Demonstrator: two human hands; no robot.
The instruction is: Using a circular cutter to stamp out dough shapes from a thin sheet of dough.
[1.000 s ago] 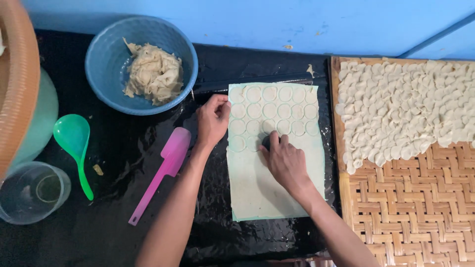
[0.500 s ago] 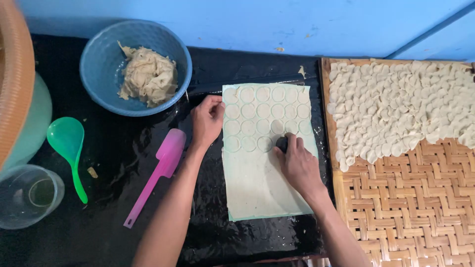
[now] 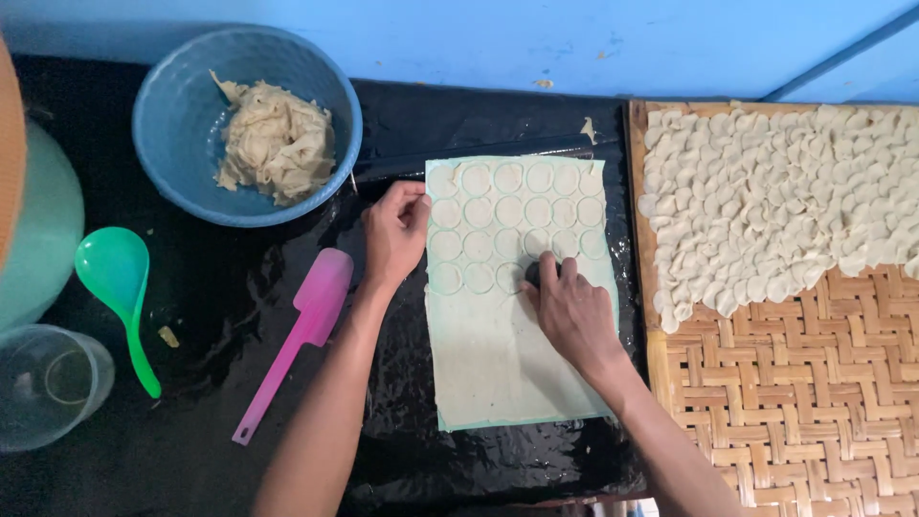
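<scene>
A pale rolled-out dough sheet [image 3: 498, 364] lies on the black work surface, its upper half marked with rows of cut circles. My right hand [image 3: 570, 311] presses a small dark round cutter [image 3: 536, 275] into the sheet, just below the lowest row. My left hand [image 3: 394, 230] rests on the sheet's left edge, fingertips holding it flat near the top corner.
A blue bowl [image 3: 168, 163] of dough scraps sits at the back left. A pink spatula [image 3: 297, 335], a green spoon [image 3: 120, 297] and a clear cup [image 3: 48, 383] lie left. A woven bamboo tray [image 3: 795, 412] at right holds several cut dough rounds [image 3: 766, 201].
My right hand has shifted the cutter from the right side of the sheet a little leftward and lower. The left hand stays on the sheet's left edge.
</scene>
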